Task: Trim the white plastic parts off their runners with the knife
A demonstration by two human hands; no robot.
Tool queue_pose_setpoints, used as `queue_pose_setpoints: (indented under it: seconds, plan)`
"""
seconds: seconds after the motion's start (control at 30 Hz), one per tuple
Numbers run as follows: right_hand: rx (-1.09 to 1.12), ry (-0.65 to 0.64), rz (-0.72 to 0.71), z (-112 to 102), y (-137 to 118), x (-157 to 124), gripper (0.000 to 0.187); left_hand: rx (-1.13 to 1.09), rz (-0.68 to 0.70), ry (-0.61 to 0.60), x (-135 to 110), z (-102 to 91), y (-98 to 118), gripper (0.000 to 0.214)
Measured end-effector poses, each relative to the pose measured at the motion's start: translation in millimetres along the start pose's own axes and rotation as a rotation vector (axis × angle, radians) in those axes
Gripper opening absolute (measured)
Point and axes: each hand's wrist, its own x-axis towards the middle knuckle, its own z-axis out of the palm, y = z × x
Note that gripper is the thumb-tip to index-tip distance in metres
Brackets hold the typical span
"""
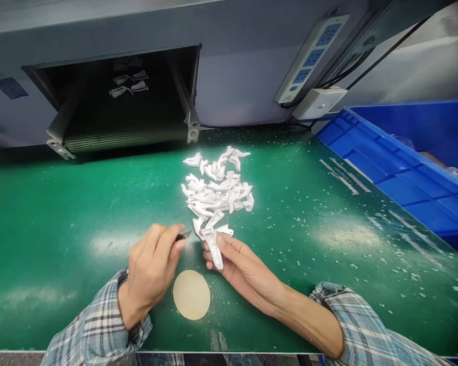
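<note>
My left hand [154,264] is closed around a small dark knife [183,236], its pointed blade aimed right. In my right hand [244,269] is a white plastic part [213,249], pinched between thumb and fingers, its narrow end toward me. The blade tip is close to this part but apart from it. Just beyond both hands lies a loose pile of similar white plastic parts [217,190]. A round beige disc [192,295] lies flat on the green tabletop between my forearms.
Behind the table a conveyor belt [125,119] comes out of a machine opening, with several white parts [129,89] on it. At the right stands a blue bin [404,168]. Small white scraps [389,274] dot the tabletop. A power strip [312,58] is fixed to the machine's wall.
</note>
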Motion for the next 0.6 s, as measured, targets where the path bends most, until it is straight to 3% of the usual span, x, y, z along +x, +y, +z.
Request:
queue_pose_setpoints:
  seconds: [0.1,0.23,0.33,0.47,0.6]
  plan:
    - [0.002,0.006,-0.022,1.0,-0.9,0.9,0.021,-0.257,-0.133,-0.164,-2.4,2.8,6.7,0.015]
    - [-0.024,0.032,-0.057,1.0,-1.6,1.5,0.023,-0.686,-0.490,-0.422,-1.9,7.4,17.8,0.017]
    - [-0.052,0.032,-0.098,0.5,-3.2,0.3,0.036,-0.957,-0.651,-0.425,1.0,8.6,20.7,0.018]
    - [-0.077,-0.086,-0.071,1.2,-6.2,-2.1,0.030,-0.833,-0.578,-0.288,2.2,6.6,15.5,0.012]
    - [-0.107,-0.115,0.004,2.1,-6.4,-3.3,0.024,-0.721,-0.396,-0.286,0.8,4.3,8.3,0.022]
